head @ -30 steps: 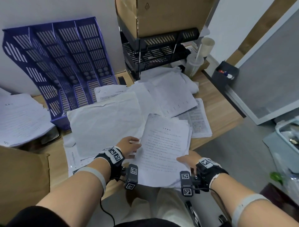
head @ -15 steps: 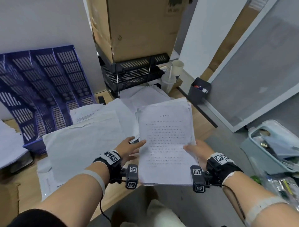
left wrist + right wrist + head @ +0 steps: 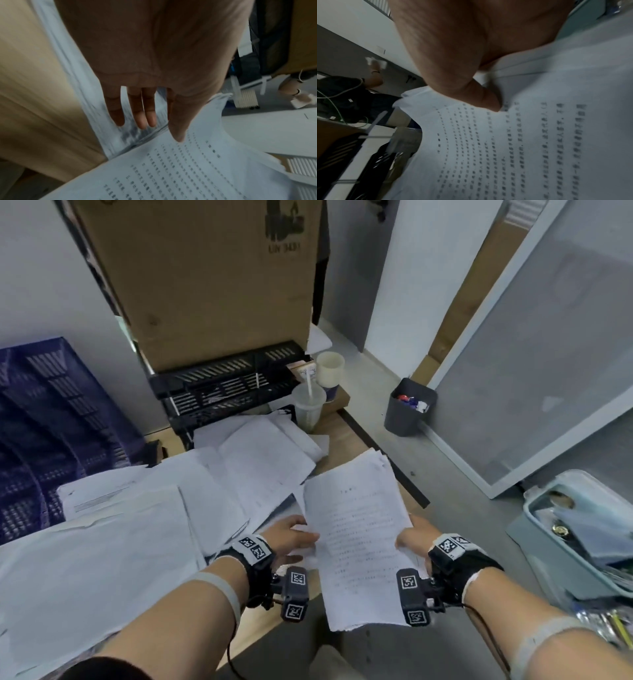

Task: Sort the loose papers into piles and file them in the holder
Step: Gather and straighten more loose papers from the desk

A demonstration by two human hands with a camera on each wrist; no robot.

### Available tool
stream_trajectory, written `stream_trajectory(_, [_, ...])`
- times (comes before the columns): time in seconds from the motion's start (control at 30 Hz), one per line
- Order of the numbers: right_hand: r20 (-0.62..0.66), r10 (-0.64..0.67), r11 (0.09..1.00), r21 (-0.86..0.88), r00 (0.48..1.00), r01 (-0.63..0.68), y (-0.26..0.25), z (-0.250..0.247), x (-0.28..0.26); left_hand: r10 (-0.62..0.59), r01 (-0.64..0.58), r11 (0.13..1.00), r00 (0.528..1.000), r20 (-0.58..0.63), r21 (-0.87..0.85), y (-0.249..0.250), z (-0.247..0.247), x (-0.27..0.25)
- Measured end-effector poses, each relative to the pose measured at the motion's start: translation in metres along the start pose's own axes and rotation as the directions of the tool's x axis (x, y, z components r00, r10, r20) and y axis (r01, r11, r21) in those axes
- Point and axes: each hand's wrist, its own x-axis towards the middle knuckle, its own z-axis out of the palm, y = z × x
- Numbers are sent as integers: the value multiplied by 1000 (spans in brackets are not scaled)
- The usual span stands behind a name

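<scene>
A stack of printed papers point(image 3: 359, 529) is in the air, beyond the wooden desk's point(image 3: 342, 445) front right corner. My left hand point(image 3: 291, 537) grips the stack's left edge. In the left wrist view its thumb point(image 3: 176, 128) lies on the top page point(image 3: 188, 169) and its fingers point(image 3: 135, 115) reach along the page edges. My right hand point(image 3: 416, 534) grips the right edge; its thumb point(image 3: 488, 100) presses the printed sheet point(image 3: 522, 142) and its fingers are hidden beneath. The blue slotted holder point(image 3: 51, 422) leans at the far left. Loose sheets point(image 3: 102, 559) cover the desk.
A black tray rack point(image 3: 222, 385) carries a large cardboard box point(image 3: 205, 278) at the back. A plastic cup with a straw point(image 3: 307, 409) stands beside more papers point(image 3: 260, 460). On the floor sit a grey bin point(image 3: 409, 405) and a pale blue box point(image 3: 582, 535).
Both hands have lifted the printed stack off the desk pile and carried it to the right, past the desk edge. My view has swung right, pushing the blue holder toward the left border.
</scene>
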Motion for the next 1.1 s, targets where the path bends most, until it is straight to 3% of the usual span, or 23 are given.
stream_trajectory(0.1, [-46,-18,997,-81,999,14,8,-32,25,55,-54,993,998,-10,102,15,22,28])
stream_trajectory(0.17, [-134,-16,991,-131,991,-1,11,-49,41,111,-81,936,991,-68,341,23,26,42])
stream_trajectory(0.23, [-180,-10,993,-114,984,-11,12,-61,54,158,-27,767,976,-148,641,25,24,50])
stream_trajectory(0.3, [-184,-8,994,-106,983,-12,11,-64,67,191,81,580,954,-232,810,23,19,53])
stream_trajectory(0.37, [-168,-9,991,-130,986,-13,9,-63,79,196,148,527,937,-289,837,19,15,56])
stream_trajectory(0.47, [-127,-9,986,-163,992,-12,3,-54,90,223,247,539,880,-419,805,15,8,60])
stream_trajectory(0.53, [-107,-17,982,-190,994,-4,-1,-49,95,286,264,530,839,-463,806,16,-1,64])
stream_trajectory(0.6, [-96,-35,968,-250,995,10,-4,-44,101,326,249,512,829,-454,822,18,-13,72])
stream_trajectory(0.77, [-74,-43,929,-371,996,13,-7,-33,112,288,225,451,879,-379,864,32,-33,87])
stream_trajectory(0.93, [-90,-34,927,-375,995,-2,-6,-29,112,290,194,330,911,-295,924,44,-43,95])
stream_trajectory(1.1, [-61,-29,913,-407,998,2,-5,-28,111,161,252,259,941,-299,932,54,-44,95])
